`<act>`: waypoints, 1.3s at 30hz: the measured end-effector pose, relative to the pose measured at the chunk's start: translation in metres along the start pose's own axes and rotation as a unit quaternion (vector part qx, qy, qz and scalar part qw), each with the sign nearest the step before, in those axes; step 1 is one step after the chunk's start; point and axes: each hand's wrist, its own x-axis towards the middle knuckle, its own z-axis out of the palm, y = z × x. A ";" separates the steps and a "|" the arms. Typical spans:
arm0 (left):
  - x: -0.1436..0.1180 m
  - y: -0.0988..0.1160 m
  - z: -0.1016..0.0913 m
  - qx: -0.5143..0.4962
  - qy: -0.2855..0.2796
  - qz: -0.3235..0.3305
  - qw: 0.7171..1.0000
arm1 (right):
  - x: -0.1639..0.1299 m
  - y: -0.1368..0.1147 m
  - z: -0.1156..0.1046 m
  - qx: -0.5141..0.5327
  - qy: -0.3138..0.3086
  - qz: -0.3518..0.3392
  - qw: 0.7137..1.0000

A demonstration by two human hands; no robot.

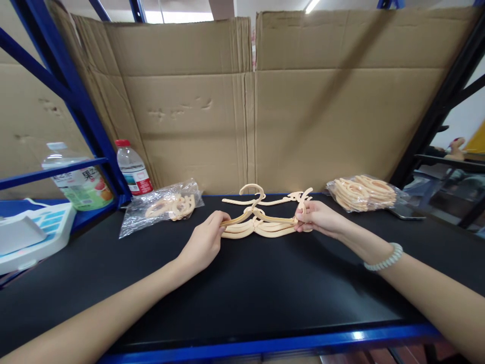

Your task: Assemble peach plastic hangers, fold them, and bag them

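Black matting covers the shelf-like bench (242, 293), edged in blue at the near side. Over it, the left hand (204, 242) pinches one end of a cream plastic hanger (261, 220) while the right hand (320, 218) (a bead bracelet (383, 259) on its wrist) grips the other end, atop a small stack of hangers (261, 230) lying mid-bench. Farther back sit an opened bag of hangers (166, 206) to the left, a fuller bag (361, 192) to the right, a water bottle (132, 169), and cardboard sheets (303, 111) behind.
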 end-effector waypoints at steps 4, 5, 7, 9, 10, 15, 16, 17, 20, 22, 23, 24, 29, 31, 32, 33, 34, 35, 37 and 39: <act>0.000 0.001 -0.002 -0.001 0.004 -0.002 1.000 | -0.001 -0.001 0.001 0.001 -0.001 -0.009 1.000; 0.000 0.001 -0.002 -0.001 0.007 0.000 1.000 | -0.002 -0.002 0.002 0.000 -0.005 -0.011 1.000; 0.000 0.001 -0.003 0.001 0.013 0.004 1.000 | -0.004 -0.004 0.004 -0.003 -0.011 -0.019 1.000; 0.000 0.000 -0.002 0.006 0.019 0.008 1.000 | -0.006 -0.005 0.006 -0.009 -0.010 -0.025 1.000; 0.000 0.000 -0.002 0.007 0.020 0.009 1.000 | -0.007 -0.005 0.007 -0.013 -0.007 -0.028 0.999; 0.000 -0.003 0.000 0.007 0.015 0.008 1.000 | -0.004 -0.001 0.010 -0.036 0.011 -0.046 0.998; 0.000 -0.003 0.000 0.006 0.014 0.006 1.000 | -0.004 0.000 0.010 -0.040 0.015 -0.048 0.998; 0.000 -0.002 -0.001 0.006 0.012 0.003 1.000 | -0.003 0.000 0.011 -0.045 0.022 -0.051 0.997; -0.001 0.002 -0.002 0.009 0.009 -0.006 1.000 | -0.003 0.000 0.011 -0.054 0.045 -0.058 0.996; 0.000 0.005 -0.004 0.010 0.008 -0.007 1.000 | -0.003 -0.002 0.012 -0.048 0.049 -0.060 0.996; 0.000 0.006 -0.006 0.012 0.007 -0.006 1.000 | -0.003 -0.002 0.012 -0.041 0.046 -0.060 0.996; 0.000 0.007 -0.007 0.017 0.003 -0.006 1.000 | -0.003 -0.003 0.012 -0.032 0.041 -0.061 0.997; 0.002 0.007 -0.013 0.077 -0.034 -0.010 0.996 | -0.005 -0.005 0.011 0.001 0.010 -0.084 0.996; 0.003 0.007 -0.014 0.096 -0.045 -0.005 0.994 | -0.005 -0.006 0.011 0.010 0.002 -0.091 0.996; 0.003 0.006 -0.014 0.103 -0.048 -0.003 0.994 | -0.005 -0.006 0.011 0.015 -0.002 -0.096 0.995; 0.003 0.005 -0.014 0.109 -0.050 0.000 0.993 | -0.006 -0.006 0.010 0.021 -0.007 -0.101 0.995; 0.003 0.004 -0.014 0.114 -0.051 0.001 0.992 | -0.006 -0.007 0.010 0.029 -0.011 -0.107 0.994; 0.003 0.003 -0.014 0.119 -0.052 0.001 0.992 | -0.006 -0.007 0.009 0.039 -0.012 -0.112 0.993; 0.004 0.000 -0.015 0.127 -0.048 0.002 0.991 | -0.005 -0.008 0.006 0.062 -0.010 -0.115 0.991; 0.006 -0.003 -0.017 0.134 -0.034 0.007 0.990 | -0.003 -0.009 -0.001 0.083 -0.001 -0.109 0.991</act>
